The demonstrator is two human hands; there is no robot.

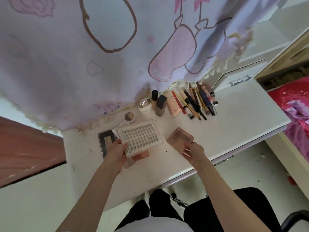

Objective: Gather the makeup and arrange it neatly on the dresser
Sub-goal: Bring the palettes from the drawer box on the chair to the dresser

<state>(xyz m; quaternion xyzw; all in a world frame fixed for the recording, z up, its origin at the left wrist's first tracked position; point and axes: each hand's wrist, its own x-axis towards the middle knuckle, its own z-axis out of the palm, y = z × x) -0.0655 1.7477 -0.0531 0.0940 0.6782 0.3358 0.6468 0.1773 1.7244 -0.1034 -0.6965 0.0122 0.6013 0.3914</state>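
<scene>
My left hand [117, 152] grips the near left corner of a clear lash tray [140, 138], holding it tilted above the white dresser top [234, 124]. My right hand [194, 152] pinches the near edge of a brown eyeshadow palette [180, 137]. A row of pencils, brushes and tubes [195, 102] lies side by side at the back. Left of them stand a peach tube [173, 106], a square foundation bottle [161, 105], a dark-capped bottle [154, 95] and a round white jar [144, 106]. A small round pot [129, 117] sits behind the lash tray.
A dark flat palette [106, 142] lies at the left under the lash tray's edge. A pink block [143, 155] and a small pale compact [128, 163] lie beneath my left hand. A printed curtain [83, 64] hangs over the back. A bed [294, 114] stands to the right.
</scene>
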